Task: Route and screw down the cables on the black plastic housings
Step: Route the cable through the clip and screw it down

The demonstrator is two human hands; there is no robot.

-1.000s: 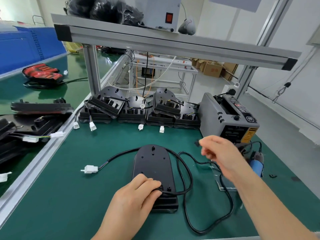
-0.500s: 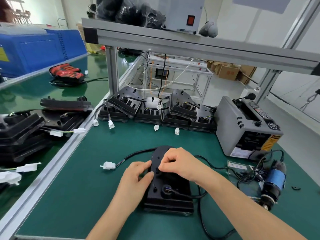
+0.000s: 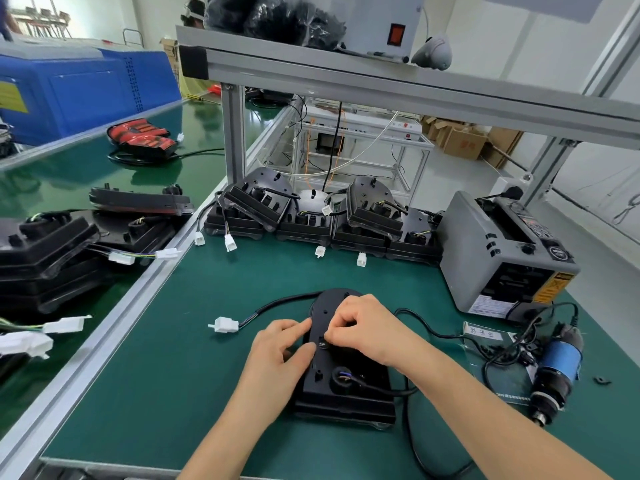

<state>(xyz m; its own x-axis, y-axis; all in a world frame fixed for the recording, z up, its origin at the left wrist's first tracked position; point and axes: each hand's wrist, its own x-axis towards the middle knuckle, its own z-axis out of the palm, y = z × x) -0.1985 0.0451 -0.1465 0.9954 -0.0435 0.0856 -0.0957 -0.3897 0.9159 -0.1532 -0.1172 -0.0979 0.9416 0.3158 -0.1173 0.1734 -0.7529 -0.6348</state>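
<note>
A black plastic housing [image 3: 346, 393] lies flat on the green mat in front of me. Its black cable [image 3: 277, 303] runs from the far end to a white connector [image 3: 225, 324] on the left, and another loop leaves the round port near the front and curls off to the right. My left hand [image 3: 280, 355] rests against the housing's left edge, thumb and fingers touching it. My right hand [image 3: 363, 330] sits over the housing's middle, its fingertips pinching a small black clip [image 3: 322, 341] down onto the surface.
A row of black housings [image 3: 311, 216] with white connectors lines the back of the mat. A grey tape dispenser [image 3: 502, 258] stands at the right. A blue electric screwdriver [image 3: 554, 368] lies on the right with its cord. More housings are stacked at the left [image 3: 52, 251].
My right hand came in from the right with a small part and now presses it onto the housing. My left hand shifted from the housing's front end to its left edge.
</note>
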